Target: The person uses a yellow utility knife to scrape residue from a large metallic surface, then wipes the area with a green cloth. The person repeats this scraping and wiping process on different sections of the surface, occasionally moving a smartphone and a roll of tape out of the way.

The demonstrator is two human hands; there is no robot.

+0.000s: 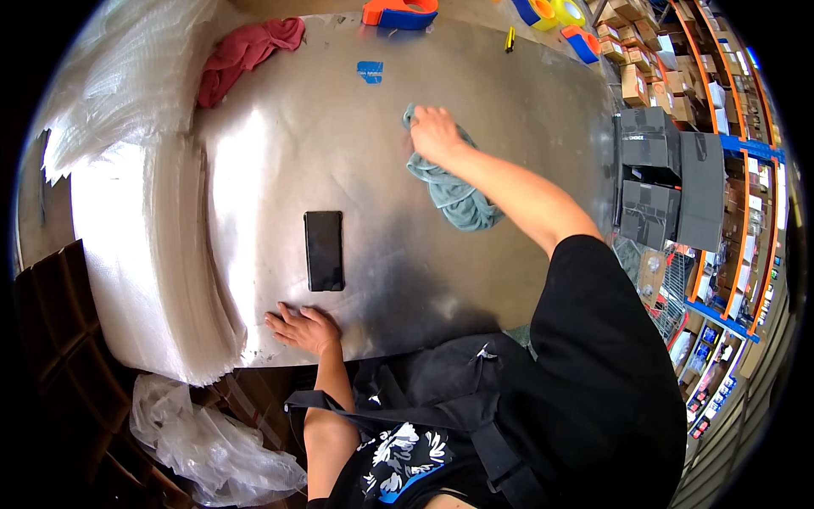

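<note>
My right hand [435, 135] is closed on one end of a teal cloth [467, 203], whose bunched rest lies on the metal tabletop [381, 172] under my forearm. Near the front edge my left hand [307, 328] rests flat on the metal with its fingers apart, holding nothing. A black smartphone [324, 251] lies just beyond it. Farther off, a blue patch [370, 72] is on the surface, and a yellow cutter knife [510, 39] lies towards the far right.
Stacked bubble wrap [146, 254] covers the left side, with a red cloth [248, 54] at the far left corner. Tape dispensers [400, 14] stand along the far edge. Dark boxes [648, 213] and loaded shelves [741, 210] are on the right. Clear plastic wrap [203, 445] hangs below left.
</note>
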